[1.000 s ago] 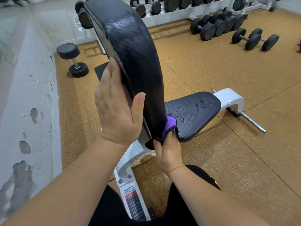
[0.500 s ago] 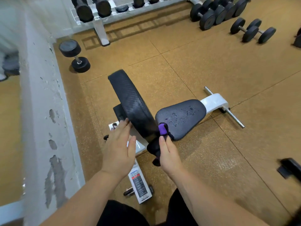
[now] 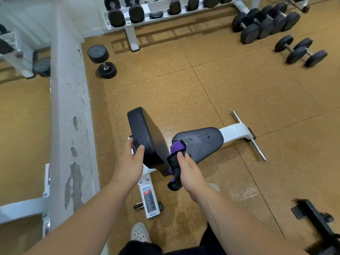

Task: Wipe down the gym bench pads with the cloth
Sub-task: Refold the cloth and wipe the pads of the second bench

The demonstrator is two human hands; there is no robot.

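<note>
Head view: left hand (image 3: 128, 163) fingers grip back pad (image 3: 147, 135) edge to steady it; right hand (image 3: 190, 173) fingers pinch cloth (image 3: 175, 153) at back pad base for wiping.

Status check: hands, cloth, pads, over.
Left hand gripping back pad edge. Right hand holding cloth at seat pad rear. Droplets on seat pad. Nothing in the way.

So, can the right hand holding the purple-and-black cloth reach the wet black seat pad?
Probably yes: the right hand grips the purple-and-black cloth right beside the black seat pad, with nothing between them.
</note>
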